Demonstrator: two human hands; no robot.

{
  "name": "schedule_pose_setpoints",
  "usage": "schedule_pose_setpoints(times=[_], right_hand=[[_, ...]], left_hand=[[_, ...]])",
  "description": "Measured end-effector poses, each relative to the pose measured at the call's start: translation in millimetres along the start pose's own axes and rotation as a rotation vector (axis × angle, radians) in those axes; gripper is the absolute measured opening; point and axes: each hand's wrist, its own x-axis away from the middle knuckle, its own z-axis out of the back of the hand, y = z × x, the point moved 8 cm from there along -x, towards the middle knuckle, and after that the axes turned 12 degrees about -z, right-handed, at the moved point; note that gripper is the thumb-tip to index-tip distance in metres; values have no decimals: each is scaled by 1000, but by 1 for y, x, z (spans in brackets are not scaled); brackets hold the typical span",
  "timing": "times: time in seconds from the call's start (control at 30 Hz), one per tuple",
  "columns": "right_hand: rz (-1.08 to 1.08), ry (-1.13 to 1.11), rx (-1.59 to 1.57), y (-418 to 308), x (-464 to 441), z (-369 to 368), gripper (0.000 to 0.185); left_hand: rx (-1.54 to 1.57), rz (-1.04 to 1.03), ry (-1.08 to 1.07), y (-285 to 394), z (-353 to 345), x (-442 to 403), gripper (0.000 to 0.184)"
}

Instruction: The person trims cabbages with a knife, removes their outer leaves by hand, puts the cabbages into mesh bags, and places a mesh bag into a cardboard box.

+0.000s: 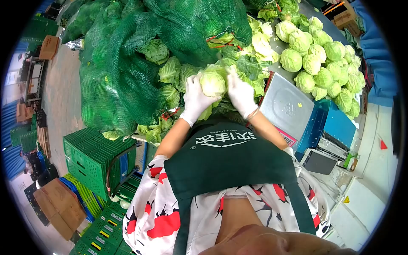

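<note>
A pale green cabbage (213, 83) is held up in front of my apron, between my two white-gloved hands. My left hand (197, 98) wraps around its left side, with the thumb below. On the other side, my right hand (241, 92) is closed against the cabbage's right edge and its outer leaves; the fingertips are partly hidden. Loose green leaves (250, 67) lie just beyond my right hand. More cabbages (170, 70) spill from the mouth of a green mesh sack (123, 72) to the left of my left hand.
A metal-topped scale (287, 104) stands right of my right hand, near a blue bin (335, 125). Trimmed cabbages (323, 59) are piled at the back right. Green crates (91, 157) are stacked at the left, beside a cardboard box (59, 208).
</note>
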Motion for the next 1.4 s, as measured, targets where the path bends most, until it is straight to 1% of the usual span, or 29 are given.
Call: schedule_pose_setpoints(times=[0.03,0.07,0.1,0.17,0.2,0.23,0.27,0.3,0.33,0.37,0.4,0.43,0.5,0.53,0.63,0.67,0.73,0.77,0.83,0.87,0.93,0.97,1.0,1.1,1.17,1.23,1.27,1.37,1.4], right_hand=[[-67,49,-36,21,-7,9,42],[-15,52,-188,33,-10,18,39],[1,2,-371,17,-13,-11,39],[-87,-140,-496,34,-17,-6,42],[-197,-225,-587,45,-15,8,45],[-306,-318,-695,45,-9,19,47],[-427,-385,-755,48,-4,25,48],[-484,-476,-763,53,-5,20,49],[-515,-538,-829,55,-5,13,50],[-546,-601,-895,54,-4,3,51],[-502,-615,-874,48,-3,-3,52],[-425,-653,-779,36,-2,0,54],[-96,-241,-388,32,-10,6,59],[-159,-251,-428,14,-6,32,66],[-134,-289,-760,-10,-7,55,68],[-179,-446,-792,-20,-5,60,73],[-11,-487,-993,-36,-8,50,79],[78,-504,-1091,-44,-9,48,82],[-11,-646,-1052,-48,-10,46,79],[-55,-714,-1027,-50,-10,46,78],[-238,-859,-1266,-22,-9,12,70],[-304,-901,-1464,-8,-7,-2,67],[-375,-939,-1665,0,-5,-7,64],[-474,-882,-1809,0,8,4,60],[-474,-872,-1832,0,10,7,57],[-464,-888,-1817,1,13,7,54],[-436,-904,-1784,3,13,6,54],[-491,-867,-1815,3,16,15,47],[-493,-875,-1827,1,17,18,47]], left_hand=[[45,-32,27,1,-4,4,93],[93,-65,53,1,-8,7,91],[252,-13,66,-32,16,15,89],[738,60,95,-61,11,17,86],[995,150,92,-68,2,20,81],[1241,92,96,-61,5,24,85],[1434,129,111,-62,9,30,88],[1624,161,133,-63,15,33,91],[1768,180,158,-59,22,32,93],[2038,227,194,-64,22,32,86],[2247,159,187,-60,28,27,82],[2457,81,171,-55,34,24,78],[2280,41,161,-53,37,23,72],[2194,27,152,-49,39,23,69],[2266,195,178,-35,34,23,66],[2181,205,127,-28,33,23,66],[2012,216,25,-15,29,23,65],[1853,215,-11,-14,26,22,68],[1540,203,-73,-6,23,17,73],[1391,140,-26,1,27,17,79],[1283,-3,-85,7,38,19,80],[1228,-75,-111,9,44,20,81],[1237,-69,-107,11,50,24,78],[1155,-107,-184,27,59,18,73],[1170,-74,-113,20,53,11,65],[1164,-62,-23,19,49,8,62],[1180,-4,-37,14,43,8,69],[1042,-98,-3,23,46,8,76],[996,-90,-30,20,43,6,93]])
